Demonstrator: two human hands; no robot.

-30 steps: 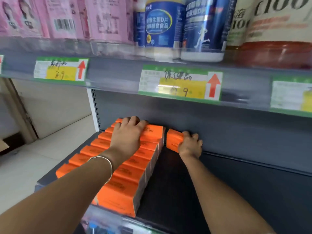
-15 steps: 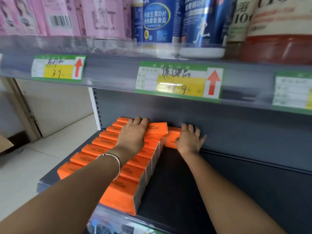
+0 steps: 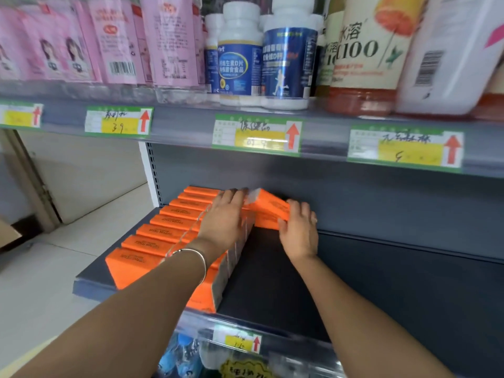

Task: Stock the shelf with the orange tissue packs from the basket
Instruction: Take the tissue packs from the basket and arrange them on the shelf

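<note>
One orange tissue pack [image 3: 268, 205] hangs tilted between my hands, at the back of the shelf [image 3: 272, 282]. My right hand [image 3: 298, 230] pinches its right end. My left hand [image 3: 226, 216] lies flat-fingered on the finished row [image 3: 163, 230], gripping nothing. I should lower it level onto the lower pack [image 3: 266, 222] under my right fingers, flush against the row.

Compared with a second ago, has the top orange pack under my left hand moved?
Yes. The top pack has shifted right off the row and now tilts over the lone pack by the back wall.
</note>
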